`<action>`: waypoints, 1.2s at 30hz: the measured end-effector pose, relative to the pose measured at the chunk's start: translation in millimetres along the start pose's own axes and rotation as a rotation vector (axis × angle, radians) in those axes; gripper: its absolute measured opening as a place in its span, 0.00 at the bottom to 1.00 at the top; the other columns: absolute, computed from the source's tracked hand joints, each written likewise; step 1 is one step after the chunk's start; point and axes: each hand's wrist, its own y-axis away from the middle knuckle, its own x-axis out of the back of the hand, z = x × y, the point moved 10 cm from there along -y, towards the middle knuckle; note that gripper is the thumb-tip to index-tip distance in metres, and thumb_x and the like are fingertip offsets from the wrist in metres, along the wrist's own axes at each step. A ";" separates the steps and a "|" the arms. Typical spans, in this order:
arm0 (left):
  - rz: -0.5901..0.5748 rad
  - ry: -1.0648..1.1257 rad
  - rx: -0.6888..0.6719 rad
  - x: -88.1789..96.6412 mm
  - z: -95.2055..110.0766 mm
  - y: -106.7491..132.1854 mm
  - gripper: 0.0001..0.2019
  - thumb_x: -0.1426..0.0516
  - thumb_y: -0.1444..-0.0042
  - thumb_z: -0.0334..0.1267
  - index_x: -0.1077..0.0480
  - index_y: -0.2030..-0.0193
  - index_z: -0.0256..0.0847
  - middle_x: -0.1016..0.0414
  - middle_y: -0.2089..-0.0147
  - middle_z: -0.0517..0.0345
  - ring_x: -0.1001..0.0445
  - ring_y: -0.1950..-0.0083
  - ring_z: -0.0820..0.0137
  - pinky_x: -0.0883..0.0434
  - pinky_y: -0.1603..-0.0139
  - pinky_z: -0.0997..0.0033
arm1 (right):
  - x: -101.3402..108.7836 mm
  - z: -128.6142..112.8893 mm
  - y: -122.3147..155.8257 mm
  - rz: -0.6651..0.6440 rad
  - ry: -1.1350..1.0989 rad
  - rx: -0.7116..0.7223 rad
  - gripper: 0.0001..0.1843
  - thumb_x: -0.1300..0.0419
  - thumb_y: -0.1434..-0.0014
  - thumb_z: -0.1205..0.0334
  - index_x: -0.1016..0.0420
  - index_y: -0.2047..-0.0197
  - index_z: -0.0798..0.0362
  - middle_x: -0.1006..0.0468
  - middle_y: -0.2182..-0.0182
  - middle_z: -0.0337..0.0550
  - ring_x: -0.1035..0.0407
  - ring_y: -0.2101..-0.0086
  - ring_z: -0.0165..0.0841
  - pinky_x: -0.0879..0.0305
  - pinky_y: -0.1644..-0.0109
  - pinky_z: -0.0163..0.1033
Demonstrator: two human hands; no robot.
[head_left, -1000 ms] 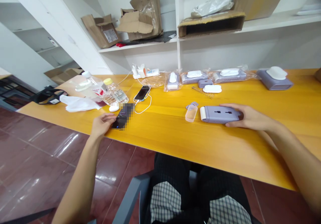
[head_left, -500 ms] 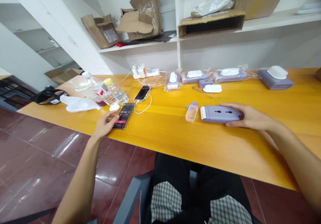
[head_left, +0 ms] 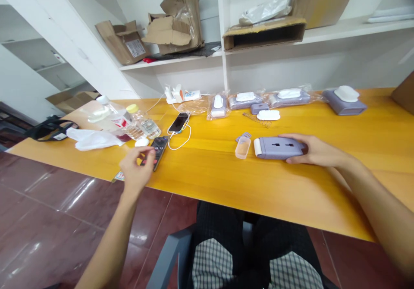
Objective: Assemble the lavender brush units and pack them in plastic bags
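My left hand point(head_left: 137, 166) hovers over the near part of a dark phone point(head_left: 158, 147) that shows running timer digits. Its fingers are bent, with the thumb and index finger slightly apart and nothing held. At the right, my right hand point(head_left: 312, 151) grips the end of a lavender box-shaped device point(head_left: 274, 148). That device lies on the table, with two dark slots on top and a white end facing left. Just left of it sit a small translucent tray point(head_left: 243, 146) and a small lavender piece point(head_left: 246, 135).
Several lavender units, some in clear plastic, line the back, including one with a white top point(head_left: 344, 101). A white oval part point(head_left: 268, 115) and springs point(head_left: 255, 118) lie before them. Left are a charging phone point(head_left: 179, 123), bottles point(head_left: 142, 123), a white bag point(head_left: 93, 139) and a power strip point(head_left: 190, 97).
My left hand has lifted from the phone's side and moved over its lower end. The timer digits have advanced. My right hand stays on the lavender device; the view has shifted slightly.
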 end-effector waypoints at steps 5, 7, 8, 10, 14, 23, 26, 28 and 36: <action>-0.471 0.257 -0.435 -95.4 141.8 23.4 0.18 0.38 0.39 0.43 0.26 0.43 0.46 0.21 0.40 0.51 0.25 0.38 0.57 0.29 0.33 0.49 | 1.8 7.9 -1.3 0.025 -0.050 -0.007 0.46 0.23 0.56 0.50 0.26 0.33 0.46 0.21 0.39 0.47 0.25 0.42 0.54 0.34 0.31 0.60; -0.676 0.307 -0.504 -143.9 173.8 32.4 0.32 0.33 0.44 0.42 0.34 0.32 0.46 0.32 0.28 0.48 0.34 0.27 0.53 0.37 0.26 0.44 | 3.8 9.5 -1.6 0.039 -0.072 -0.008 0.46 0.23 0.56 0.51 0.26 0.34 0.46 0.21 0.40 0.47 0.25 0.42 0.53 0.34 0.31 0.60; -0.763 0.344 -0.513 -166.3 184.9 35.7 0.39 0.31 0.46 0.42 0.38 0.29 0.46 0.36 0.25 0.47 0.36 0.26 0.52 0.38 0.25 0.45 | 4.6 9.8 -1.9 0.042 -0.079 -0.007 0.46 0.22 0.56 0.52 0.26 0.34 0.46 0.21 0.40 0.47 0.25 0.42 0.53 0.35 0.31 0.60; -0.842 0.450 -0.526 -199.0 204.0 37.1 0.42 0.30 0.48 0.43 0.39 0.28 0.46 0.35 0.26 0.46 0.34 0.27 0.53 0.37 0.26 0.48 | 6.2 10.4 -2.6 0.052 -0.081 -0.009 0.45 0.22 0.57 0.53 0.26 0.34 0.47 0.21 0.39 0.48 0.26 0.41 0.53 0.35 0.30 0.59; -0.792 0.601 -0.609 -226.2 236.4 31.7 0.35 0.28 0.50 0.43 0.31 0.36 0.43 0.27 0.36 0.46 0.27 0.35 0.55 0.33 0.30 0.51 | 10.7 6.8 -4.6 0.116 -0.097 0.031 0.44 0.22 0.57 0.56 0.25 0.36 0.48 0.22 0.39 0.48 0.27 0.41 0.51 0.34 0.32 0.57; -0.647 0.717 -0.641 -222.6 237.5 20.3 0.38 0.35 0.53 0.27 0.38 0.34 0.46 0.31 0.37 0.50 0.23 0.49 0.66 0.23 0.52 0.68 | 15.5 -2.1 -6.6 0.264 -0.230 0.080 0.45 0.22 0.58 0.59 0.27 0.36 0.51 0.20 0.45 0.48 0.23 0.49 0.45 0.26 0.41 0.49; -0.657 0.645 -0.679 -218.7 233.8 20.8 0.37 0.36 0.51 0.26 0.38 0.33 0.47 0.31 0.35 0.50 0.23 0.50 0.67 0.24 0.53 0.68 | 13.5 -2.8 -7.8 0.251 -0.251 0.080 0.44 0.21 0.58 0.59 0.26 0.37 0.50 0.19 0.46 0.47 0.23 0.50 0.44 0.25 0.43 0.48; -0.669 0.594 -0.684 -218.6 233.6 20.8 0.37 0.36 0.50 0.27 0.38 0.32 0.47 0.30 0.35 0.50 0.24 0.49 0.66 0.24 0.52 0.67 | 13.2 -2.7 -8.0 0.246 -0.272 0.077 0.44 0.21 0.58 0.59 0.26 0.36 0.50 0.19 0.46 0.47 0.22 0.50 0.44 0.26 0.43 0.48; -0.694 0.539 -0.688 -216.9 242.2 31.2 0.39 0.29 0.49 0.38 0.39 0.32 0.47 0.28 0.35 0.49 0.29 0.35 0.55 0.31 0.32 0.50 | 3.6 -12.6 -6.8 0.160 -0.267 0.068 0.45 0.21 0.60 0.60 0.25 0.37 0.48 0.21 0.42 0.47 0.24 0.46 0.46 0.28 0.39 0.50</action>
